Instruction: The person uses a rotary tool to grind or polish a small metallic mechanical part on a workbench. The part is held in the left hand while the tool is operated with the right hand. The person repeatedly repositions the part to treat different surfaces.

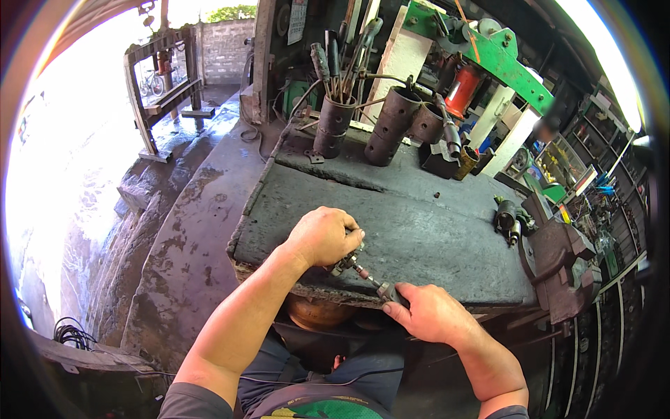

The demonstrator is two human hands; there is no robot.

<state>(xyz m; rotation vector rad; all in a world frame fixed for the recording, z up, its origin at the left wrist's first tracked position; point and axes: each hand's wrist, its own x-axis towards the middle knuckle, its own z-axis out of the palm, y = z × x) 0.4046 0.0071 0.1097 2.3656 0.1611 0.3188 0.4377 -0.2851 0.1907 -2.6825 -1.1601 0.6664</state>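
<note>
Over the near edge of the dark workbench (419, 237), my left hand (324, 236) is closed around a small metal part (343, 265), mostly hidden under the fingers. My right hand (434, 314), lower and to the right, grips a slim metal tool (389, 292) that looks like a die grinder. Its narrow pinkish-brown tip (363, 272) points up and left at the metal part. Whether the tip touches the part I cannot tell.
Dark metal cylinders (335, 126) holding several hand tools stand at the bench's back. A bench vise (562, 262) is at the right, beside a dark cylindrical part (505, 214). Behind rises a green press frame (502, 59) with a red jack (463, 89). A thin cable (279, 382) crosses my lap.
</note>
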